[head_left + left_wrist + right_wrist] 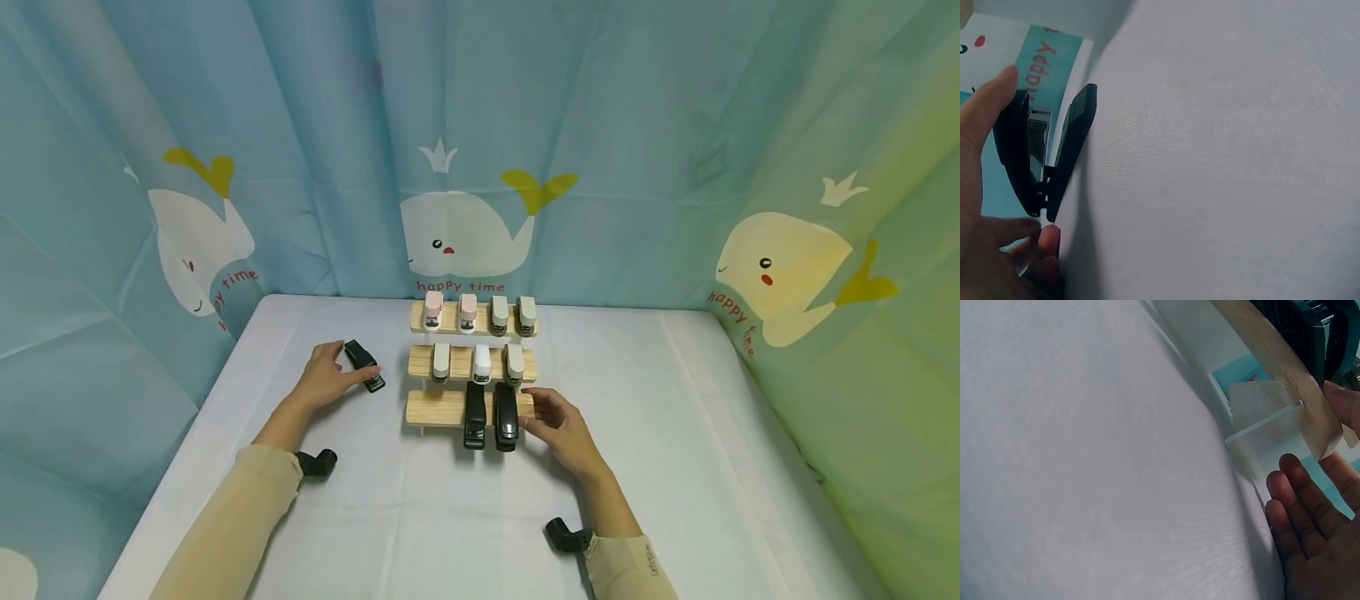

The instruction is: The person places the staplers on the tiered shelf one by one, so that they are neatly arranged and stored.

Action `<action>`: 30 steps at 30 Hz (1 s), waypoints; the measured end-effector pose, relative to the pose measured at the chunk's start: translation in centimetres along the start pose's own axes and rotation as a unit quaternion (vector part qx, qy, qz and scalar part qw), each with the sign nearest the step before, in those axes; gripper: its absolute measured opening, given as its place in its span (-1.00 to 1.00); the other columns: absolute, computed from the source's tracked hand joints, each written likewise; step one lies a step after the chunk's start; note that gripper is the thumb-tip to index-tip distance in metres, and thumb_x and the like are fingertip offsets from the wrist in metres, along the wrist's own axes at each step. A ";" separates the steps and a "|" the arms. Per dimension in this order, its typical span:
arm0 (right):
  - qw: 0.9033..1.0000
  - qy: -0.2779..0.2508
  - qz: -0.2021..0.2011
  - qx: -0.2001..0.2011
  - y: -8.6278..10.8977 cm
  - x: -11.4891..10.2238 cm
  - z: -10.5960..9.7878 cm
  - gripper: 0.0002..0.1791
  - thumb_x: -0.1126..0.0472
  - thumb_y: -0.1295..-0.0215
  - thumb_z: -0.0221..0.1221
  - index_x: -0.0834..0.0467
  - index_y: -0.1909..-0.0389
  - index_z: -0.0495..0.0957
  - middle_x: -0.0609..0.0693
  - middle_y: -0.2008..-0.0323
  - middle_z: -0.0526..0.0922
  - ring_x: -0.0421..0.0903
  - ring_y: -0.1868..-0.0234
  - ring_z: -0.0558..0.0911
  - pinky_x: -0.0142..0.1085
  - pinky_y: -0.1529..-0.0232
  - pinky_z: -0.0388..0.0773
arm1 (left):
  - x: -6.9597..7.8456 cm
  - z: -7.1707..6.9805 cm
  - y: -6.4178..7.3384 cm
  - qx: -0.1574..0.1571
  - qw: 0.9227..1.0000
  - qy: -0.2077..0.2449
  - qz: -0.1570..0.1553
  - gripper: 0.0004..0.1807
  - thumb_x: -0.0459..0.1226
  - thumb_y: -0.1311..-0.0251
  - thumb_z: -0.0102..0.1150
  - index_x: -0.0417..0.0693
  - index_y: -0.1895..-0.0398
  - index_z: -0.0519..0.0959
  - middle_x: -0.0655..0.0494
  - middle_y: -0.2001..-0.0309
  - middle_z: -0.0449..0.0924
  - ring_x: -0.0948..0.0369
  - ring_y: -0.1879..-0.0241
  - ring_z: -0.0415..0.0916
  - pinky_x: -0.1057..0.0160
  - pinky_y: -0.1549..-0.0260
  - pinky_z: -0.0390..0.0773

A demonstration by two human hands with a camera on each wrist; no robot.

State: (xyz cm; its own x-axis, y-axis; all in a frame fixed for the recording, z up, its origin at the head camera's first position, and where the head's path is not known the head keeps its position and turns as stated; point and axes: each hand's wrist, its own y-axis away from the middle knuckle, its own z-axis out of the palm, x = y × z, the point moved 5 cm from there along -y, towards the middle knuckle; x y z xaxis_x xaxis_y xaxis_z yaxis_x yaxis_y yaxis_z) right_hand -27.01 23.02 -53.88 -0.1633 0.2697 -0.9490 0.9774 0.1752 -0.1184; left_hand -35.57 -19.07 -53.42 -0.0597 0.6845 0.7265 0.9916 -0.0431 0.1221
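Note:
My left hand (322,382) holds a black stapler (358,355) on the table, left of a tiered wooden stand. The left wrist view shows that stapler (1076,128) with its arms spread apart, thumb on the upper arm and fingers by the hinge end. At the stand's lowest shelf (435,408), my right hand (564,429) grips the right end. In the right wrist view its thumb lies on top of the wooden plank (1277,362), with the index finger underneath and the other fingers loose. Two black staplers (475,417) lie side by side on this shelf.
Three small pale staplers (482,363) sit on the middle shelf. Several pink and grey-green ones (468,310) line the top shelf. Clear supports (1266,422) hold up the planks. A whale-print curtain (637,150) hangs behind the white table (637,375).

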 end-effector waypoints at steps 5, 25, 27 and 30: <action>1.000 0.003 0.001 0.000 0.0 0.1 0.0 -0.47 0.25 -0.30 0.39 0.19 -0.28 0.54 0.24 0.00 0.66 -0.04 -0.01 0.61 -0.35 -0.07 0.56 | 0.0 -0.1 -0.2 0.005 1.000 -0.005 0.000 0.22 0.27 -0.14 0.39 -0.35 -0.59 0.09 -0.38 -0.56 0.00 -0.24 -0.27 0.41 -0.18 -0.29 0.46; 1.000 -0.001 -0.004 0.000 0.0 -0.1 0.0 -0.47 0.27 -0.30 0.37 0.24 -0.28 0.53 0.29 -0.01 0.66 -0.10 0.01 0.62 -0.37 -0.07 0.56 | -0.4 0.1 0.3 0.003 0.999 0.046 -0.027 0.27 0.27 -0.05 0.47 -0.31 -0.58 0.06 -0.32 -0.46 0.12 -0.15 -0.30 0.31 -0.10 -0.21 0.45; 1.000 -0.002 -0.006 -0.001 0.0 -0.1 0.0 -0.47 0.28 -0.30 0.37 0.24 -0.28 0.53 0.29 -0.01 0.66 -0.11 0.01 0.63 -0.37 -0.07 0.56 | -0.5 0.2 0.4 0.005 0.998 0.054 -0.032 0.28 0.28 -0.04 0.47 -0.28 -0.58 0.06 -0.32 -0.44 0.16 -0.16 -0.32 0.30 -0.13 -0.23 0.44; 1.000 -0.003 -0.007 -0.001 0.0 -0.1 0.0 -0.47 0.28 -0.30 0.37 0.25 -0.28 0.52 0.29 -0.01 0.66 -0.11 0.01 0.63 -0.38 -0.07 0.56 | -0.5 0.1 0.6 0.007 0.998 0.061 -0.034 0.28 0.29 -0.04 0.46 -0.28 -0.58 0.05 -0.34 -0.41 0.20 -0.19 -0.35 0.29 -0.17 -0.27 0.42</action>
State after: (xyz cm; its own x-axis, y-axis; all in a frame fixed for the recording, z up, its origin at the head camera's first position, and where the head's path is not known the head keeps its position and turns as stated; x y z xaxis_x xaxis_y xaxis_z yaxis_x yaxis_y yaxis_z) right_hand -26.99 22.98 -53.75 -0.1769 0.2614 -0.9489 0.9746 0.1813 -0.1317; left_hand -34.96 -19.34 -53.80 -0.1399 0.5915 0.7941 0.9862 0.0112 0.1654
